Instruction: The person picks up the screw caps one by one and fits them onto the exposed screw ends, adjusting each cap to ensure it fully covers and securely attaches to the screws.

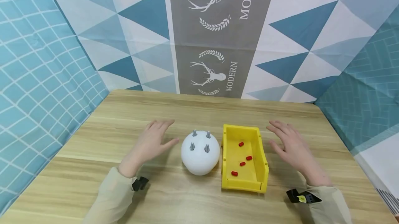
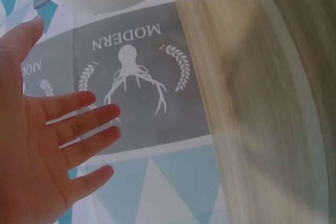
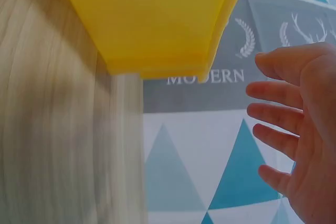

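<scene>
A white rounded object (image 1: 200, 160) stands on the table with several threaded metal studs (image 1: 207, 147) sticking up from its top. My left hand (image 1: 151, 143) is just left of it, fingers spread and holding nothing; the left wrist view shows the bare palm (image 2: 31, 150). Right of the white object sits a yellow bin (image 1: 244, 184) with several small red caps (image 1: 249, 158) lying loose in it. My right hand (image 1: 291, 146) is beside the bin's right wall, fingers extended and nothing in them. In the right wrist view the bin (image 3: 152, 30) hangs over the top edge.
The wooden table (image 1: 180, 203) reaches to a patterned cloth (image 1: 215, 36) at the back, with a blue tile-print cloth (image 1: 37, 61) along the left. A small black device sits at each cuff, the left one (image 1: 140, 183) and the right one (image 1: 302, 197).
</scene>
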`<state>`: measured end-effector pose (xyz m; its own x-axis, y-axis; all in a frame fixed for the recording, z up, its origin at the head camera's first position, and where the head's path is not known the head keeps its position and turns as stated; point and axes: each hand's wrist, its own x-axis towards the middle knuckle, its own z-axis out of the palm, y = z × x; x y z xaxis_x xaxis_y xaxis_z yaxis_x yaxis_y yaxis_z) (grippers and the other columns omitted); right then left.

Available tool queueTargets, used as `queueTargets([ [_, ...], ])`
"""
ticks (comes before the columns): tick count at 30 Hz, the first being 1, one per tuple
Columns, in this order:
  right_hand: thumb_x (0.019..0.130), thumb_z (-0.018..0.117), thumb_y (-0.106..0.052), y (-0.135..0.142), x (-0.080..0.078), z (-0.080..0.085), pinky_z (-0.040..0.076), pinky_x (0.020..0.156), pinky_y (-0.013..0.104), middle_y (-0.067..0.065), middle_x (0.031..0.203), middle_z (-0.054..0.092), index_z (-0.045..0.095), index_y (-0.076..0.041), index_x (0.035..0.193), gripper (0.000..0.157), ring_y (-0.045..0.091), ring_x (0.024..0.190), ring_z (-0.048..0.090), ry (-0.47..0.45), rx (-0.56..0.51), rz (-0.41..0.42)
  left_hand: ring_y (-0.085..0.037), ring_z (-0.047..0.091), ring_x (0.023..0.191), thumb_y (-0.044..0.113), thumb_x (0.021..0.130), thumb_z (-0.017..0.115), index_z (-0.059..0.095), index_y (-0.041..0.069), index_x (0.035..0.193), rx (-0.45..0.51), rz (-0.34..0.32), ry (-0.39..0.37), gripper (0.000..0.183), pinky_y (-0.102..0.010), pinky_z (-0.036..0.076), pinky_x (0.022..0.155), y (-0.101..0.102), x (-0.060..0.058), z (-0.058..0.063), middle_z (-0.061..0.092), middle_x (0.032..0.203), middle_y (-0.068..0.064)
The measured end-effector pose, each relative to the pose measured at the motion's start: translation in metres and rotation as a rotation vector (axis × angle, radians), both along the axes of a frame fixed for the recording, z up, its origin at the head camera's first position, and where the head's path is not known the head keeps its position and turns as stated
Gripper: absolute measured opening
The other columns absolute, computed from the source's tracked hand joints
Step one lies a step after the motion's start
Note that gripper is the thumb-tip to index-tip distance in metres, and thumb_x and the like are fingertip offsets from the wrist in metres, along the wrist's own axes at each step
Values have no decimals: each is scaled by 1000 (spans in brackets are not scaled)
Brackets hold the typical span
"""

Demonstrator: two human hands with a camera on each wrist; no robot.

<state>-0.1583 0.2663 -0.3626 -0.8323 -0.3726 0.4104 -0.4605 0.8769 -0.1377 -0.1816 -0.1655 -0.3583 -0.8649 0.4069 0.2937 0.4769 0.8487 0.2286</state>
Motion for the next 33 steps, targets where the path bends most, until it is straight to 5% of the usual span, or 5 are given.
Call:
queueTargets([
  [7, 84, 63, -23, -15, 3, 3, 17, 109, 45, 12, 127, 52, 58, -7, 118, 38, 32, 119, 42, -3, 7, 38, -30, 44, 122, 60, 83, 49, 40, 11, 136, 41, -91, -92, 73, -49, 32, 101, 8, 3, -2, 48, 133, -8],
  [16, 82, 66, -26, -37, 4, 4, 27, 102, 50, 9, 123, 56, 61, -10, 113, 35, 28, 119, 44, -44, 49, 64, -23, 43, 124, 66, 76, 54, 35, 15, 139, 102, -184, -192, 83, -45, 34, 101, 18, 7, -2, 45, 136, -2],
  [33, 79, 70, -23, -64, -1, 5, 29, 102, 48, 3, 114, 61, 65, -12, 106, 29, 25, 113, 50, -120, 133, 100, -22, 44, 122, 73, 65, 58, 33, 14, 140, 89, -229, -251, 99, -41, 37, 98, 35, 7, 1, 45, 135, -3],
])
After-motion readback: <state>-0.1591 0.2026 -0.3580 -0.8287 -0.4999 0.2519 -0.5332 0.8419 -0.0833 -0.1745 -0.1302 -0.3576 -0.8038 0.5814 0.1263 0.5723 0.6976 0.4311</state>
